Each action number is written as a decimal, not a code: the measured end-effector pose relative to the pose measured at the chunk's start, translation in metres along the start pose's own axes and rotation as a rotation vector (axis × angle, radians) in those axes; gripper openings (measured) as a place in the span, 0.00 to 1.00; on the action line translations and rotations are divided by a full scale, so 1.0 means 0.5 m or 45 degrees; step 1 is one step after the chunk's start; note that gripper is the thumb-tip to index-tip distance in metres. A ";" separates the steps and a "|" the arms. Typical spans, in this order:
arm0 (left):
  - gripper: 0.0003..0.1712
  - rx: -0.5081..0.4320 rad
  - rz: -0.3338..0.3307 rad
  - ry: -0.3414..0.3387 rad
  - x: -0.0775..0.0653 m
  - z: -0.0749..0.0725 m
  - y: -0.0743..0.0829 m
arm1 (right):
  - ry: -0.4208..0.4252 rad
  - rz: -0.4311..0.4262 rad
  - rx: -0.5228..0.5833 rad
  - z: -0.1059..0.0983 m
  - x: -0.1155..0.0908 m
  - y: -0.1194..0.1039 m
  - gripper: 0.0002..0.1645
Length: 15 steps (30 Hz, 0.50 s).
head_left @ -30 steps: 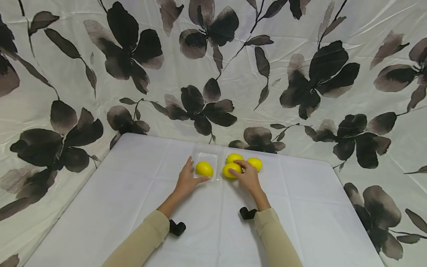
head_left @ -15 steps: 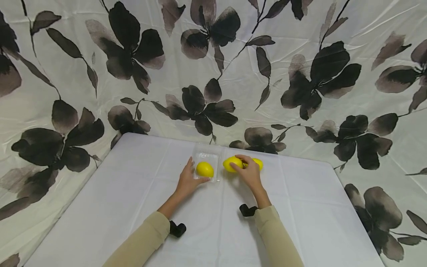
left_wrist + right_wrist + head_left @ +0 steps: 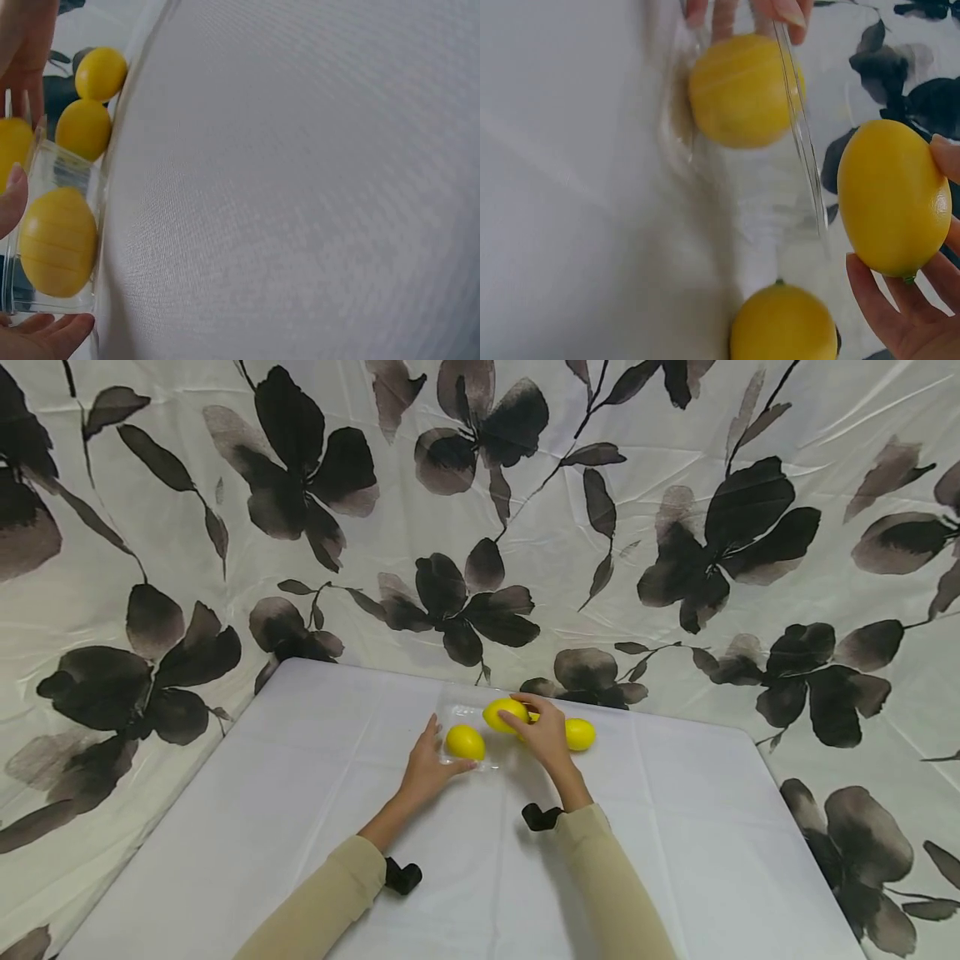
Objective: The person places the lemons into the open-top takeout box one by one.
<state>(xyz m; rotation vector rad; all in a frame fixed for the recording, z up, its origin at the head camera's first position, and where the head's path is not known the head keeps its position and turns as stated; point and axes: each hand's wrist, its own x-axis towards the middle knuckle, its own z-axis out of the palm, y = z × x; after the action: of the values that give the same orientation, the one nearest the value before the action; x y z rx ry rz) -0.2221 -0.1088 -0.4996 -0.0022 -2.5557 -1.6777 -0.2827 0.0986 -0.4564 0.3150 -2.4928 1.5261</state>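
My right hand [image 3: 551, 735] pinches a yellow lemon [image 3: 504, 716] between thumb and fingers, raised at the right side of a clear plastic container [image 3: 71, 304]. In the right wrist view this held lemon [image 3: 894, 196] is apart from the container's rim. Another lemon [image 3: 466, 742] lies inside the container. My left hand [image 3: 427, 772] holds the container at its left and near sides, thumb at the near edge. Two more lemons lie to the right on the table: one [image 3: 580, 735] shows beside my right hand, the other is mostly hidden behind it.
A white cloth covers the table [image 3: 300, 793], whose far edge runs just behind the container and lemons. Behind it hangs a white cloth with dark flowers [image 3: 450, 602]. A black wrist device [image 3: 403, 877] sits at the left cuff, another [image 3: 542, 817] at the right.
My right hand has lifted its lemon off the table beside the others and carried it left to the container's right side. The left hand has stayed at the container.
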 end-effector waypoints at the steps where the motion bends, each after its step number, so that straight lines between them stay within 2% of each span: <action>1: 0.66 -0.005 -0.003 0.000 0.000 -0.001 0.000 | -0.009 -0.009 0.001 0.007 0.004 -0.004 0.26; 9: 0.66 0.013 0.006 -0.011 -0.003 -0.003 0.000 | -0.017 -0.101 -0.035 0.062 0.025 -0.015 0.25; 15: 0.65 -0.031 0.005 -0.012 -0.003 -0.002 0.000 | -0.038 -0.062 -0.036 0.095 0.033 -0.018 0.27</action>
<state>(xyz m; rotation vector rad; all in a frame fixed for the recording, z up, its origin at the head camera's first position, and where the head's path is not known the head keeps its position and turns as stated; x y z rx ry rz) -0.2205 -0.1095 -0.4993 -0.0168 -2.5404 -1.7110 -0.2987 0.0510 -0.4656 0.3942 -2.5079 1.4768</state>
